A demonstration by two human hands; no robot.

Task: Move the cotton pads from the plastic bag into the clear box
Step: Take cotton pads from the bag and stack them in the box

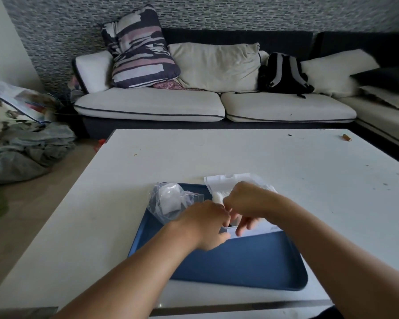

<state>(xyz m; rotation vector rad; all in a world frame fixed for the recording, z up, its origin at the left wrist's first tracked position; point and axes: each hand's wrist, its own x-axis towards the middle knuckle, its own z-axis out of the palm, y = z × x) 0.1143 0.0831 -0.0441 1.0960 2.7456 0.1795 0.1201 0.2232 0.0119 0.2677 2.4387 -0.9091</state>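
- Sofa (217, 104): white seat cushions on a dark frame, set against the far wall. It carries a striped pillow (138, 49), cream pillows and a black backpack (283, 73).
- Table (240, 155): white top, occupying the middle of the view in front of the sofa.
- Clothes heap (25, 148): grey and patterned fabric on the floor, left of the table.
- Tray (240, 261): blue, rounded corners, lying on the near part of the table. Both hands work above its far half.
- Plastic bag (219, 183): whitish and crumpled, at the tray's far right corner, with cotton pads (217, 196) visible inside as a white mass. The bag extends toward the viewer under the right hand.
- Second bag (168, 201): clear, holding white material, resting on the tray's far left corner.
- Left hand (205, 224): fingers curled, gripping the near edge of the plastic bag.
- Right hand (244, 203): knuckles up, fingers pointing down at the bag mouth. Motion blur prevents telling whether it holds anything.
- Clear box: cannot be made out; the hands cover that area.
- Small orange object (347, 137): lying near the table's far right edge.
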